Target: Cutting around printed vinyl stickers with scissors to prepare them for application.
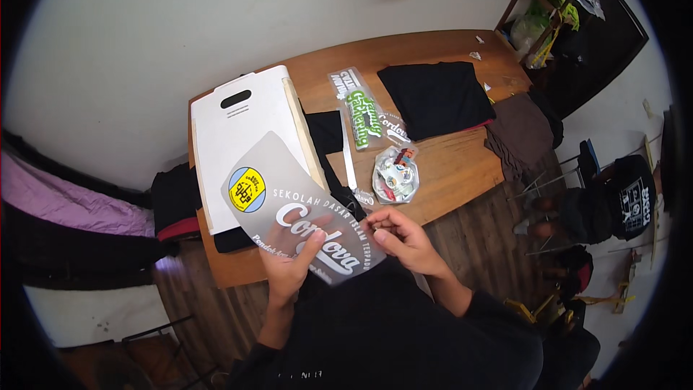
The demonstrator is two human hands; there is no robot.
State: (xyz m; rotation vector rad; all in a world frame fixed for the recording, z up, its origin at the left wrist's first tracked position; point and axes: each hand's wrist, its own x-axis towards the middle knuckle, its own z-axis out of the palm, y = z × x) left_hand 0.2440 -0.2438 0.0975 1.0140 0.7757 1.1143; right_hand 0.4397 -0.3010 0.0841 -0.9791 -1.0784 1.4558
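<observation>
Holding a translucent grey plastic film sheet point(297, 186) in the left grip point(286, 269), with thumb pressed on top and fingers showing through from beneath. Reaching in with the right grip point(406, 243), curled to a narrow gap at the sheet's right edge; cannot tell whether pinching it. Tilted between both grips, printed with white lettering point(317, 237) and a round yellow-and-blue emblem point(247, 190); overlapping a white box point(227, 137) on the brown wooden desk point(462, 166) beyond the left grip.

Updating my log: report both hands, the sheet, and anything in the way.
Left fingers holding transparent printed sheet. Right fingers at its edge, grip unclear. White panel partly behind sheet in view.
</observation>
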